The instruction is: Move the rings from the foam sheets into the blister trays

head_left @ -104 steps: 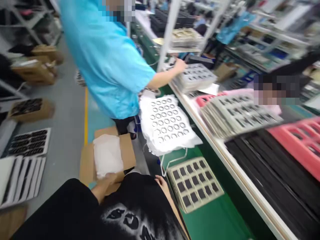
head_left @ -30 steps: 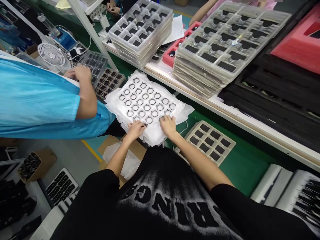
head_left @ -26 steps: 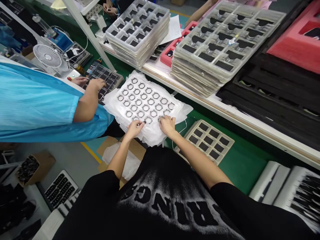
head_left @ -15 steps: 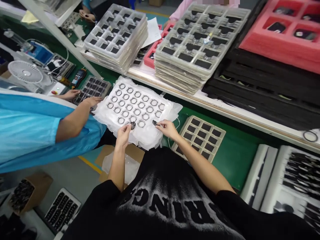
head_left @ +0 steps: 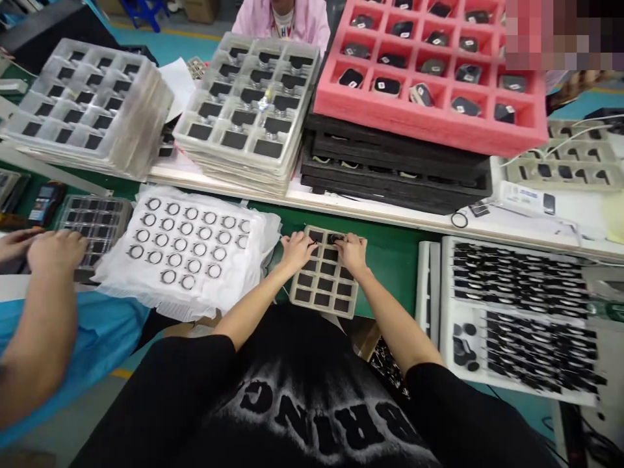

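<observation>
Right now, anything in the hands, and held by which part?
Right hand: fingertips at right edge of a dark part at the beige tray. Left hand: fingertips at a dark piece, contact hidden. Can't tell whether either is gripped.

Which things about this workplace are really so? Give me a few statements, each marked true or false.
1. The person's left hand and right hand are both at the beige tray. True.
2. The white sheet of rings lies to the right of the beige tray. False: it lies to the left.
3. The pink foam tray sits on top of black trays. True.
4. A blue-sleeved co-worker's hand rests on the pink foam tray. False: it is at a clear compartment tray on the left.
5. A white tray holding dark pieces lies to the right of the beige tray. True.
</observation>
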A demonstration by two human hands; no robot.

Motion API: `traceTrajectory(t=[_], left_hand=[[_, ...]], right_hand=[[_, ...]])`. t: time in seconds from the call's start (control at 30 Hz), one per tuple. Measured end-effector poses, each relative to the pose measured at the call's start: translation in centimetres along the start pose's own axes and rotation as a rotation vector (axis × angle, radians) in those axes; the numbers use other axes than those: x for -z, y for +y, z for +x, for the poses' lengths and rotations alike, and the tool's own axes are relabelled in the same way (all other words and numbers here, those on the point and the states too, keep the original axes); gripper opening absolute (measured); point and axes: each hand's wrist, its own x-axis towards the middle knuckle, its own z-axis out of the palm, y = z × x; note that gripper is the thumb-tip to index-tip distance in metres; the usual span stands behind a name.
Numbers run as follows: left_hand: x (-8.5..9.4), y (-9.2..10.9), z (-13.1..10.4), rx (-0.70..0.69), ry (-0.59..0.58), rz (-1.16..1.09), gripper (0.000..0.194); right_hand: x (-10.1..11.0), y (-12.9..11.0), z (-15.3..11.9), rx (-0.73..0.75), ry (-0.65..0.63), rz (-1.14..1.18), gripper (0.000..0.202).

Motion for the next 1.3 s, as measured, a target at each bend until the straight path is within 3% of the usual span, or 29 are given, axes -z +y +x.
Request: traceTrajectory(t=[0.13,0.27,0.43,0.6,0.77,0.87,1.03,1.1,1.17,1.23,1.3], left_hand=[[-4.0,0.4,4.4,-0.140,-0.020,0.162,0.028],[-6.1,-0.1,4.8,-0.069,-0.036,0.162,0.029],[-6.1,-0.8,2.0,0.016,0.065,0.098,0.036],[-6.2,-0.9,-0.1,0.000,-0.027,0.153,0.033],[-5.9,-1.0,-0.8,-0.071,-0.105,0.211,0.036],[-5.7,-1.1,-1.8,-0.119,-0.125,0.256,0.038],[-6.2,0.3,-3.2,-0.049,-0.114,0.284,0.039],[-5.6,1.0,-3.9,-0.050,-0.075,0.268,0.043],[-3.9,0.9,-5.2,-0.075,0.002,0.239,0.044],[-1.0,-0.6,-7.3,-0.054,0.135,0.195,0.040],[2.6,-3.4,-10.1,0.069,0.287,0.168,0.036]], right_hand=[[-0.7,0.7,1.7,0.090,-0.079,-0.050,0.039],[-1.1,1.4,1.0,0.079,-0.088,0.016,0.041],[-1.2,1.8,-2.5,0.103,-0.015,0.052,0.043],[-2.0,0.4,-4.9,0.131,-0.092,0.015,0.043],[-2.6,-1.1,-5.5,-0.028,-0.102,0.028,0.044],[-3.2,-1.9,-6.5,-0.048,-0.099,0.028,0.049],[-3.8,-2.8,-7.7,-0.080,-0.069,0.022,0.051],[-3.4,-3.3,-7.5,-0.080,-0.043,0.024,0.052],[-2.5,-4.3,-7.0,-0.033,-0.008,0.049,0.052],[-1.3,-6.4,-6.3,0.080,0.026,0.093,0.048],[-0.1,-9.5,-5.4,0.241,0.053,0.142,0.044]])
